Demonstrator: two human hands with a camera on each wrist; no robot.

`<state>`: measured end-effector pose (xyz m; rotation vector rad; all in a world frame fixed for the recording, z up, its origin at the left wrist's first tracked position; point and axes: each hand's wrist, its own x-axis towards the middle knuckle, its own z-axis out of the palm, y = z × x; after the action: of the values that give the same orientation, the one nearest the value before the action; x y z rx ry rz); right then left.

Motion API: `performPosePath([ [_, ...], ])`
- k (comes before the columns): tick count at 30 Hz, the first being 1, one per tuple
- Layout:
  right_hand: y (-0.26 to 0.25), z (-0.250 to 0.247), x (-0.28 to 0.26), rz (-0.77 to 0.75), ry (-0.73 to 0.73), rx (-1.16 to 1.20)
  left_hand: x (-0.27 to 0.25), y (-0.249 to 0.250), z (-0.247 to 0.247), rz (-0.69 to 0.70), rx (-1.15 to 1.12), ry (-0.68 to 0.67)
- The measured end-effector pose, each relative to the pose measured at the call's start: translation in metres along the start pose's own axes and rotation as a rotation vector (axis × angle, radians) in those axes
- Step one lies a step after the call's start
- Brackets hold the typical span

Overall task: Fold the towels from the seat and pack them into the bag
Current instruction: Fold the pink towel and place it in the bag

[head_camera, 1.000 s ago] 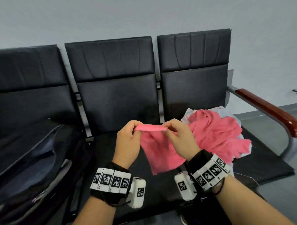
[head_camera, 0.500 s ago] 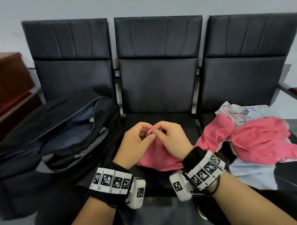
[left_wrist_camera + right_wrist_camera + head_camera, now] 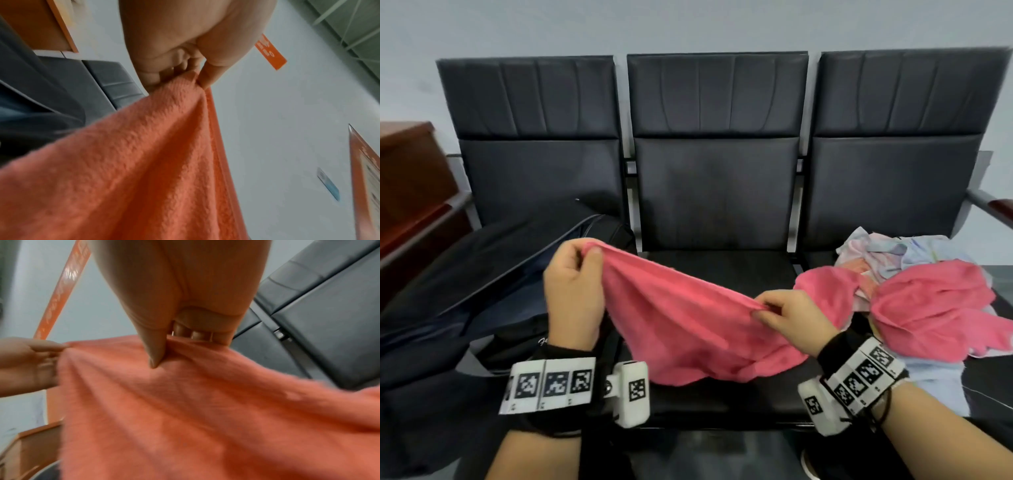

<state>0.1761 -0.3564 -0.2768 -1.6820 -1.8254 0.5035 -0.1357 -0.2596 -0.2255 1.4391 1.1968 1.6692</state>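
The left hand and the right hand each pinch the top edge of the pink towel, stretched over the middle seat. Only the head view shows the bag at 9 o'clock and the towel pile at 3 o'clock.

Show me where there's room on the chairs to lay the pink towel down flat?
Middle seat: bare black cushion behind the pink towel, between the bag and the towel pile. Left seat is taken up by the bag, and the right seat is crowded with towels.
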Motion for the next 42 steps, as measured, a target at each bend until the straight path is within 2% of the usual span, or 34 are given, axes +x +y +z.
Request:
performPosePath([
  [2,0.013,-0.01,0.0,0.043,0.08,0.008,0.011,-0.005,-0.014,-0.006,0.041,0.075],
  [6,0.015,-0.014,0.005,0.098,0.183,0.034,0.016,-0.021,-0.019,-0.08,0.143,0.119],
  [10,0.005,-0.01,0.015,0.069,0.165,0.156,0.011,-0.038,-0.012,-0.16,0.197,0.099],
  [14,0.008,-0.017,0.015,0.097,0.069,0.219,0.012,-0.045,-0.021,-0.208,0.155,0.207],
  [16,0.01,-0.019,0.013,0.1,0.026,0.24,0.011,-0.042,-0.022,-0.209,0.106,0.216],
  [18,0.005,-0.017,0.013,0.077,0.017,0.278,0.004,-0.035,-0.012,-0.19,0.058,0.12],
  [23,-0.029,-0.005,0.015,-0.011,-0.016,0.404,-0.038,-0.007,0.048,-0.068,0.184,-0.362],
  [27,-0.045,0.001,0.013,-0.056,-0.062,0.413,-0.065,0.007,0.079,0.056,0.247,-0.675],
  [29,-0.046,-0.001,0.009,-0.075,-0.077,0.374,-0.071,0.009,0.085,0.081,0.248,-0.78],
  [31,-0.045,-0.004,0.004,-0.087,-0.076,0.386,-0.073,0.01,0.086,0.093,0.28,-0.813],
  [33,-0.043,-0.007,0.0,-0.092,-0.058,0.424,-0.074,0.01,0.086,0.107,0.329,-0.82],
  [36,-0.037,-0.005,-0.005,-0.052,-0.035,0.45,-0.078,0.008,0.09,0.11,0.39,-0.74],
  [39,-0.021,-0.002,-0.012,0.01,-0.065,0.412,-0.074,0.006,0.087,0.17,0.413,-0.56],
  [42,0.001,-0.004,-0.019,0.029,-0.152,0.321,-0.057,0.006,0.075,0.166,0.376,-0.351],
])
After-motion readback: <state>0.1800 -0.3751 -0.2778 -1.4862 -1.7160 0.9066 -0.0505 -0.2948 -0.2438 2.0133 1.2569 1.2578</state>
